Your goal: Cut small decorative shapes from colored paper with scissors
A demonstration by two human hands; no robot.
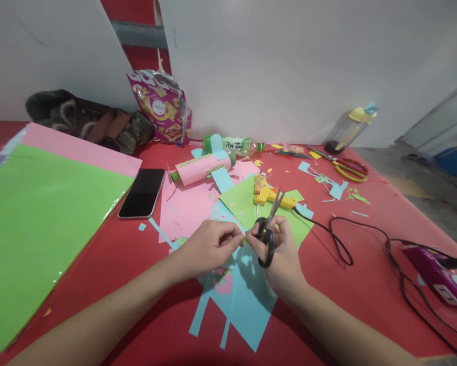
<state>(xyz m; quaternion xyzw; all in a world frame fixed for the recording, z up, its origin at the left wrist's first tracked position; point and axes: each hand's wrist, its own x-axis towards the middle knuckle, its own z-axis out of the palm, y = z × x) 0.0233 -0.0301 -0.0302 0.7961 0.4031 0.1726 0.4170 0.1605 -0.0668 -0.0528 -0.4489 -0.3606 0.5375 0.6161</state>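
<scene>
My right hand (283, 256) holds a pair of scissors (275, 207), its black handles looped over the fingers and the blades pointing up and away. The thumb and a finger of that hand also meet the fingertips of my left hand (213, 245). My left hand is closed in a pinch on a tiny green piece of paper (244, 242), mostly hidden by the fingers. Below both hands lie light blue paper sheets (254, 310) with cut strips and scraps. A yellow glue gun (270, 195) rests on a green sheet (304, 229) just beyond the scissors.
A pink paper-wrapped roll (201, 170) and a green-labelled bottle (236, 146) lie behind. On the left are a phone (142, 193) and large green paper (49, 213). A snack bag (161, 109), larger scissors (346, 168), a clear bottle (348, 129) and a purple power strip (437, 277) surround the area.
</scene>
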